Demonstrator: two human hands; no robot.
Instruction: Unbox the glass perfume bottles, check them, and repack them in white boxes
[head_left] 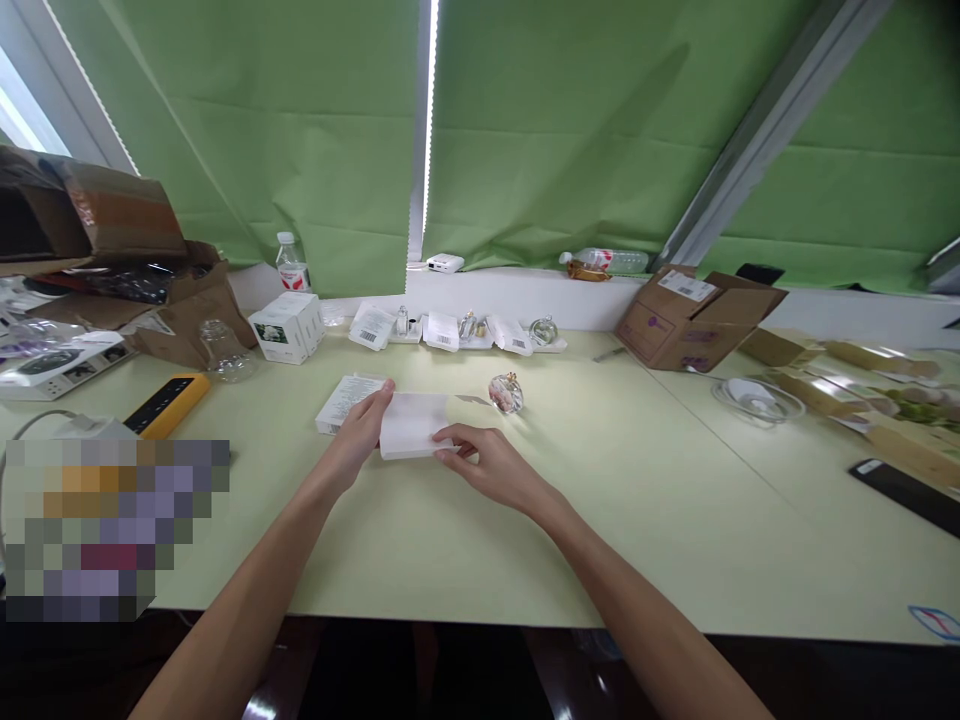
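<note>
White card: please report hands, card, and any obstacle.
Left hand and right hand hold white card. White box beside left hand; glass bottle beyond right hand. No clear obstruction seen.

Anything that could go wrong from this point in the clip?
Possibly:
1. The glass bottle stands just beyond the right hand; a forward sweep could knock it.
2. The white packaging looks thin, so pressure from the fingers might crease it.
3. The left hand is close to the printed white box and could nudge it.
</note>
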